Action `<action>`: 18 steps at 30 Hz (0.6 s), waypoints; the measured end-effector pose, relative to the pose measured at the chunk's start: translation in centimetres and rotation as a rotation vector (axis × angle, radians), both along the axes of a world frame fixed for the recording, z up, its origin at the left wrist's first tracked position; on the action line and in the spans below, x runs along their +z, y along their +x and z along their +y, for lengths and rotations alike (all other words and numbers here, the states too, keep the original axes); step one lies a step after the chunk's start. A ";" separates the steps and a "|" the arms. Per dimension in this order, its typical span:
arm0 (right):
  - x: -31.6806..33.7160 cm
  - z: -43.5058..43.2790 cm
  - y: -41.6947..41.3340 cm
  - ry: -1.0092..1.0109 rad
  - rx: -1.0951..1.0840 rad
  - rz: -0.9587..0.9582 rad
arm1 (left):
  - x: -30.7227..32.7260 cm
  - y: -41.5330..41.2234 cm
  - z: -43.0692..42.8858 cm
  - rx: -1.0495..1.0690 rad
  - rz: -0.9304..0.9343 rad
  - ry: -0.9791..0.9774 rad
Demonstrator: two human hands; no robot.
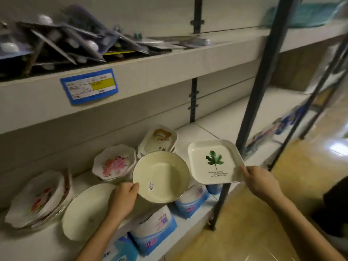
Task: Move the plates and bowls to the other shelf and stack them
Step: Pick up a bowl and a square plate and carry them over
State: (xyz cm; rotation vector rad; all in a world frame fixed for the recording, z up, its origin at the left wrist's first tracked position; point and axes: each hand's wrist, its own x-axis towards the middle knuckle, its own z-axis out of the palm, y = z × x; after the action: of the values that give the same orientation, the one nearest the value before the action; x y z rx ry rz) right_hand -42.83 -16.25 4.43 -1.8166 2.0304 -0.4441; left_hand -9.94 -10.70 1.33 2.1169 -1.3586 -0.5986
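Left hand [125,196] grips the near-left rim of a round cream bowl [161,177], thumb over the edge, bowl held up over the shelf [222,132] front. Right hand [260,180] pinches the near-right corner of a square leaf-print plate [214,162], held just right of the bowl. On the shelf: floral bowl stack [114,162] behind, square dish stack [159,140] farther back, white plate [84,211] and floral stack [39,198] at left.

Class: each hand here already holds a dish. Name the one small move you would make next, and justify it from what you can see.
Probably carry both dishes rightward to the bare shelf. The left hand grips the round cream bowl and the right hand grips the square leaf plate, both lifted clear of the stacks.
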 end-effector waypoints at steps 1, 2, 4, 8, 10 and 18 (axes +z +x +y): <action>0.2 0.2 -1.5 0.003 -0.035 0.032 | 0.1 -1.3 -1.0 -0.039 0.013 -0.006; 0.2 0.4 -3.0 0.006 -0.069 0.060 | 0.3 -2.7 -1.9 -0.074 0.030 -0.010; 0.2 0.5 -6.1 0.000 -0.157 0.077 | 0.3 -5.6 -3.6 -0.135 0.064 -0.013; 0.0 0.0 -12.2 -0.005 -0.279 0.048 | 0.0 -11.5 -6.8 -0.229 0.094 -0.024; -0.3 -0.6 -15.5 -0.012 -0.318 0.040 | 0.0 -14.5 -8.3 -0.270 0.073 -0.021; -0.2 -3.7 -29.0 -0.021 -0.415 0.048 | -0.1 -28.4 -12.4 -0.302 0.078 -0.018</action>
State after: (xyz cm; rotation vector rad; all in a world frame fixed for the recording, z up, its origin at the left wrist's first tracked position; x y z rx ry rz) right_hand -71.83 -19.96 4.23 -1.4221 2.4496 -0.5398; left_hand -38.34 -23.06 1.21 1.8670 -1.6462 -0.7763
